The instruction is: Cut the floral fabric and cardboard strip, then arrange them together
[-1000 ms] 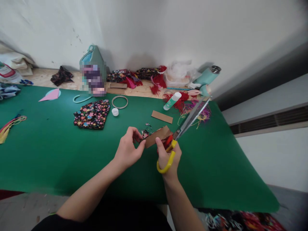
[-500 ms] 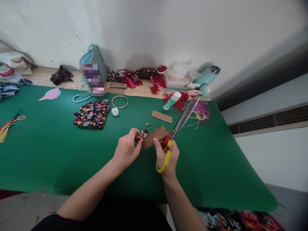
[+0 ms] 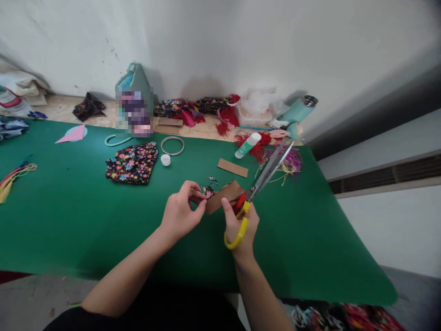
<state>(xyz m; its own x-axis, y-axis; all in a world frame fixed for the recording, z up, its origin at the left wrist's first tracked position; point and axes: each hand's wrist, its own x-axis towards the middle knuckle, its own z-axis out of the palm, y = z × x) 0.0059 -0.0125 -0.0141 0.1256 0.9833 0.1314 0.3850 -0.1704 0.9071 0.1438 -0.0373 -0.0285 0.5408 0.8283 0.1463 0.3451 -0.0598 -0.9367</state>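
Note:
A small brown cardboard piece with dark fabric along its edges is held above the green table. My right hand grips it under the thumb. The same hand carries a pair of scissors with yellow and red handles, blades pointing up and away. At the cardboard's left corner, my left hand pinches the edge between thumb and fingertips. Small fabric scraps lie just behind that corner. Farther back rests a flat cardboard strip.
A glue stick lies near red and purple threads. Left of it are a white cap, a ring and floral fabric. A pouch and a bottle stand along the wall. The green table ends at the right.
My left fingers have loosened slightly and shifted a little at the cardboard's corner. The scissors have tilted a little to the right, still in my right hand.

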